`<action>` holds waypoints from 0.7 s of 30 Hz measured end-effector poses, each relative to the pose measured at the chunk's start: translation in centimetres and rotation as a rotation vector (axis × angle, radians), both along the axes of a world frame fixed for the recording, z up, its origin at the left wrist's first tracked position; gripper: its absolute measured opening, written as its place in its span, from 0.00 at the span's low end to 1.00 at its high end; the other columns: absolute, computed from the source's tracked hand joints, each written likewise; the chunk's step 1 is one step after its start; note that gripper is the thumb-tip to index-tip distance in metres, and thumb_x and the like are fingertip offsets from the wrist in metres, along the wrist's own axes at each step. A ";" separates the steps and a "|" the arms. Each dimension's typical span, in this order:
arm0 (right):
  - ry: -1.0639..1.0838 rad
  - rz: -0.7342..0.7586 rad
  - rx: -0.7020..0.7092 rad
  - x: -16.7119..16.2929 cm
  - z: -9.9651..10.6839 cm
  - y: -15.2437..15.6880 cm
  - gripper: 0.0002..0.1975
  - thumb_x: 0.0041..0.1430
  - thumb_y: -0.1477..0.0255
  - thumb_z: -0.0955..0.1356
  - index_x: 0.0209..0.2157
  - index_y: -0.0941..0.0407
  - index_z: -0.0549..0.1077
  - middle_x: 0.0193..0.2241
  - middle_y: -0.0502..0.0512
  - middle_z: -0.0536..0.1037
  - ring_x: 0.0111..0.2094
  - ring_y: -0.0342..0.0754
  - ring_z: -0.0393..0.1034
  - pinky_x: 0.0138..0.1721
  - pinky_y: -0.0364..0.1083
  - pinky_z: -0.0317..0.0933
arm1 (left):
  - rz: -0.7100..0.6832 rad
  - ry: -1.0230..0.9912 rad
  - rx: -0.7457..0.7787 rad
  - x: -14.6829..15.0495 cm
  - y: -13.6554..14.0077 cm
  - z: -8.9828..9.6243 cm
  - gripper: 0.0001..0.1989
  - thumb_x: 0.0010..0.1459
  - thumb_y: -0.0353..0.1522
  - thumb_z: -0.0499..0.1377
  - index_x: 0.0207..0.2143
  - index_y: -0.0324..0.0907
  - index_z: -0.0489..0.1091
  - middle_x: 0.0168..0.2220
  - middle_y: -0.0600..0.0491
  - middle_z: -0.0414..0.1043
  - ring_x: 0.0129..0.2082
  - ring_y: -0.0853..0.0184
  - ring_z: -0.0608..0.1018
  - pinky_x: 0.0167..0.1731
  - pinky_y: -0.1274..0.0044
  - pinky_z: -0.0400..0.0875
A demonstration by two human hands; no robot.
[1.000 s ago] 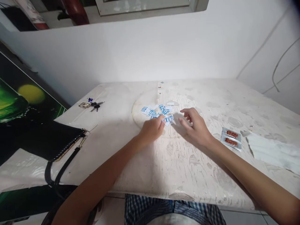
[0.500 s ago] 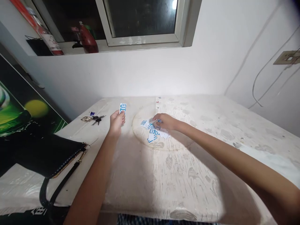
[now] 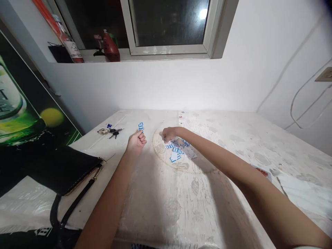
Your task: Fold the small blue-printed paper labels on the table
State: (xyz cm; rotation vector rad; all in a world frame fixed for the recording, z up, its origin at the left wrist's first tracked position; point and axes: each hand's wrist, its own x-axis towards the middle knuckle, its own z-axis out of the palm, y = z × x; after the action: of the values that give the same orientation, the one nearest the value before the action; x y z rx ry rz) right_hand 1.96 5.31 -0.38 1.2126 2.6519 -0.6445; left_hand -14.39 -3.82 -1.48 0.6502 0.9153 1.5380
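Observation:
In my left hand (image 3: pixel 137 141) I pinch a small white paper card (image 3: pixel 140 126) with blue outlined lettering, held upright above the table. My right hand (image 3: pixel 171 134) is closed at the far left edge of a loose pile of similar cards (image 3: pixel 175 154). A sliver of white shows under its fingertips, apparently a card, mostly hidden by the fingers. The pile's cards overlap at various angles, some lettered side up and others plain white. My right forearm covers part of the pile's far side.
A whitish covered table (image 3: pixel 155 207) reaches to the wall. Keys (image 3: pixel 114 132) lie left of my left hand, and a black bag (image 3: pixel 64 166) with a strap sits nearer. At right are a red-patterned packet (image 3: pixel 261 172) and a white sheet (image 3: pixel 306 190). Bottles (image 3: pixel 111 48) stand on the windowsill.
My right hand has shifted left across the pile to its left edge, over a lettered card. My left hand still holds its card, now tilted differently. The camera view has shifted slightly.

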 end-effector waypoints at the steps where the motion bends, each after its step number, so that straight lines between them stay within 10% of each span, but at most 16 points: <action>1: 0.014 -0.001 -0.021 0.3 -0.1 0.0 0.11 0.42 0.74 0.71 0.31 0.63 0.74 0.30 0.60 0.76 0.30 0.50 0.69 0.27 0.43 0.60 | -0.004 -0.008 0.000 0.0 -0.1 0.1 0.05 0.54 0.26 0.52 0.25 0.39 0.58 0.13 0.64 0.48 0.12 0.80 0.55 0.14 0.86 0.49; 14: 0.511 -0.178 -0.075 8.6 -0.7 -2.9 0.11 0.48 0.79 0.64 0.36 0.63 0.70 0.25 0.50 0.71 0.20 0.38 0.63 0.22 0.40 0.60 | -0.066 0.166 0.081 1.0 -0.4 0.3 0.08 0.49 0.27 0.57 0.23 0.39 0.59 0.15 0.63 0.51 0.13 0.80 0.56 0.14 0.86 0.49; 21: 0.893 -0.318 -0.121 15.0 0.3 -10.3 0.15 0.50 0.68 0.67 0.39 0.60 0.70 0.28 0.50 0.69 0.18 0.36 0.58 0.16 0.38 0.55 | -0.516 0.992 0.258 9.7 -2.9 -0.7 0.09 0.50 0.36 0.56 0.27 0.39 0.65 0.17 0.60 0.58 0.16 0.76 0.58 0.16 0.82 0.50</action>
State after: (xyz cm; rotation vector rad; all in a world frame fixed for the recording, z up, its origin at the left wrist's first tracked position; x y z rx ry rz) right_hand 16.98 -4.97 -0.06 1.5938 2.9855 -1.7166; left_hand -4.71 -6.71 -2.19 1.7680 1.1296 0.8190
